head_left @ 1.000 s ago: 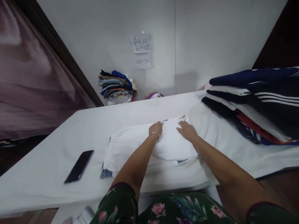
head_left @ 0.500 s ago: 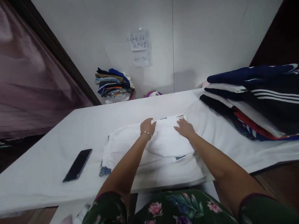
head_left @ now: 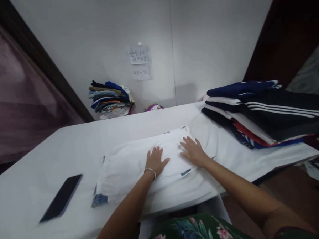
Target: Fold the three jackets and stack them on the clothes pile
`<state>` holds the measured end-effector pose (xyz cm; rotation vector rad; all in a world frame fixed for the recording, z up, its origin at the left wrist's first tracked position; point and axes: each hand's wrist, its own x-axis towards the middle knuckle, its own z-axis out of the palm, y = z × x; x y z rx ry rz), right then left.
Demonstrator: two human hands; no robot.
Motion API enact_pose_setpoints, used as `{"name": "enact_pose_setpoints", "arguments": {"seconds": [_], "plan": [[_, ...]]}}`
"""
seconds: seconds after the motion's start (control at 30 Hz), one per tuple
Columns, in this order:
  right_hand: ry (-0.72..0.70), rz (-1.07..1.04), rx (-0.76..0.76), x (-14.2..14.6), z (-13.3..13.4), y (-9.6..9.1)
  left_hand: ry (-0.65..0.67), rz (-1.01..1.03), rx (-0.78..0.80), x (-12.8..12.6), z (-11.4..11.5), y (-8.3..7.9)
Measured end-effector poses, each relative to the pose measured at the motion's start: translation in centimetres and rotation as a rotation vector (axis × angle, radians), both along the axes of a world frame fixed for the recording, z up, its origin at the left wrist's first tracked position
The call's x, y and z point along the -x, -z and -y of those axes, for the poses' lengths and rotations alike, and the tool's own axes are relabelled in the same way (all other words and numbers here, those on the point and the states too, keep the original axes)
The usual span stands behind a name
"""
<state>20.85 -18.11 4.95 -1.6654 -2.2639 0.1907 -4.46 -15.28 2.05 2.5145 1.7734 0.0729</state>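
L hand (head_left: 156,161) lay flat & open on a white folded garment (head_left: 130,175), fingers spread, gripping nothing; R hand (head_left: 193,152) was likewise open, palm pressed down nr the garment's upper-right end; garment lay on a white-covered table (head_left: 39,170), long axis running lower-left to upper-right, under both hands; L hand was nearer the lower-left end, where a denim-blue tab (head_left: 99,201) showed; black phone (head_left: 61,197) lay left of it; striped clothes stack (head_left: 264,114) sat to the right.

Head camera angled downward, seemingly tilted
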Motion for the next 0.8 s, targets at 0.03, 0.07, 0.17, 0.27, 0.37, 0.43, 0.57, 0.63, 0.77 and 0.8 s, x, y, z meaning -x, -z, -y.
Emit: {"name": "enact_pose_setpoints", "arguments": {"seconds": [0.03,0.07,0.17,0.27,0.37,0.43,0.57,0.63,0.77,0.8], "plan": [[-0.012,0.023,0.016,-0.2,1.2,0.6,-0.001,0.001,-0.008,0.0,-0.1,0.0],[-0.007,0.04,0.042,-0.4,2.1,1.2,-0.001,0.004,-0.013,0.1,-0.1,0.1],[0.047,0.034,0.115,-1.1,3.3,2.6,0.002,0.013,-0.028,0.1,-0.2,0.2],[0.034,-0.031,0.172,-1.4,3.0,2.3,-0.001,0.012,-0.039,0.1,-0.3,0.2],[0.048,-0.098,0.175,-1.7,2.4,1.2,-0.008,0.003,-0.03,0.1,-0.3,0.1],[0.101,-0.08,0.132,-1.9,2.1,0.8,-0.011,0.002,-0.027,0.1,-0.3,0.0],[0.182,-0.022,0.198,-2.5,1.9,1.6,-0.023,0.005,-0.025,0.0,-0.2,-0.3],[0.192,-0.037,0.227,-2.8,2.0,2.1,-0.017,0.012,-0.032,0.0,-0.2,-0.3],[0.211,-0.077,0.268,-2.4,1.5,1.4,-0.014,0.008,-0.05,0.1,-0.4,0.0],[0.211,-0.075,0.242,-2.0,1.1,0.9,-0.019,0.001,-0.047,0.1,-0.5,0.1]]}}
